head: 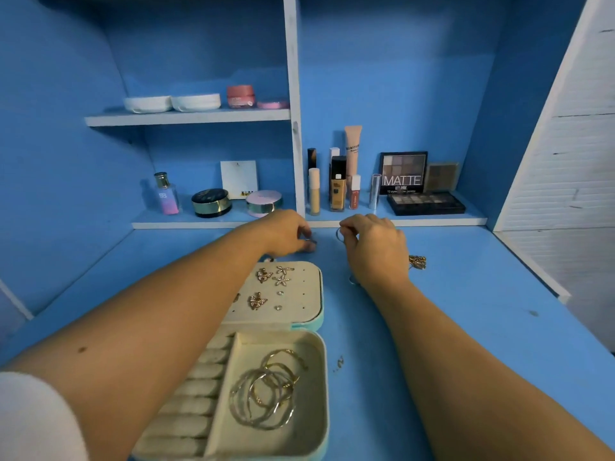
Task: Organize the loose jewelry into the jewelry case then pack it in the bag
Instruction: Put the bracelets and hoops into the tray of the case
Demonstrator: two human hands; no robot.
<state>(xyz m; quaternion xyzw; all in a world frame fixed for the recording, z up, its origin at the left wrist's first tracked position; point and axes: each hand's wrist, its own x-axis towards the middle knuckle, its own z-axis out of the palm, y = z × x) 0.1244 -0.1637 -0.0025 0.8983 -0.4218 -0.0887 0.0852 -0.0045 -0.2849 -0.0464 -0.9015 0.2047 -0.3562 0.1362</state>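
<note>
Jewelry case, mint green outside and cream inside (306, 326), lies open on the blue counter (466, 311), close to the person. Far back, the left hand (286, 232) pinches a small silver ring (311, 242). The right hand (372, 247) pinches a thin silver ring (338, 235). Hold both tight, bring them back slowly, and push each one down between the soft cream rolls (199, 371). A gold chain (417, 261) waits just beside the right hand.
</note>
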